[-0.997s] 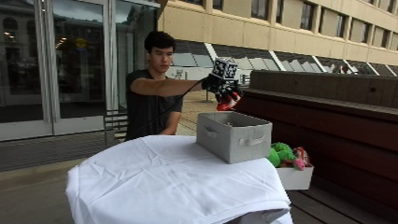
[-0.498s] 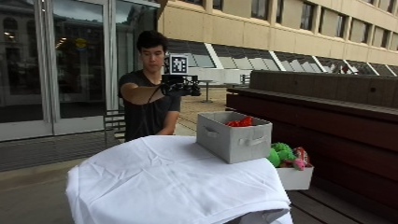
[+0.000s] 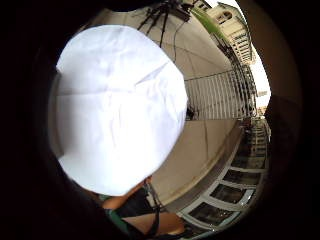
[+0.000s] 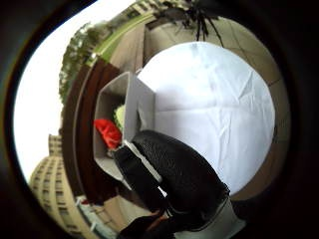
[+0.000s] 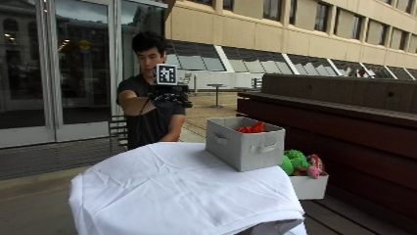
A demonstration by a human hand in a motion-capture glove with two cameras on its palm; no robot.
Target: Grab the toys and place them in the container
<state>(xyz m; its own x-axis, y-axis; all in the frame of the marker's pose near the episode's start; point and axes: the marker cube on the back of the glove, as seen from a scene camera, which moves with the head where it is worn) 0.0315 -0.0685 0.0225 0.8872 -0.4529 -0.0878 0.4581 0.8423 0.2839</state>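
A grey fabric container [image 5: 244, 147] stands at the right edge of the white-clothed table [image 5: 163, 186]. A red toy [image 5: 251, 129] pokes up inside it. My gloved right hand [image 5: 171, 96] is held up in front of the person's chest, well left of the container and above the table, and it holds nothing. In the thumb side palm view a gloved finger [image 4: 174, 179] fills the near part. Beyond it the container [image 4: 130, 107] shows the red toy [image 4: 108, 132] and something pale green [image 4: 119, 117] inside. The little finger side palm view shows only the bare cloth [image 3: 115, 110].
A small white box [image 5: 310, 186] beside the table's right side holds a green toy [image 5: 293, 161] and a pink one. A dark wooden bench wall [image 5: 338, 122] runs behind it. A metal railing [image 3: 215, 95] and glass doors stand behind the person.
The hand held the red toy above the container a second ago. The toy now lies in the container, and the hand has drawn back left toward the person's chest.
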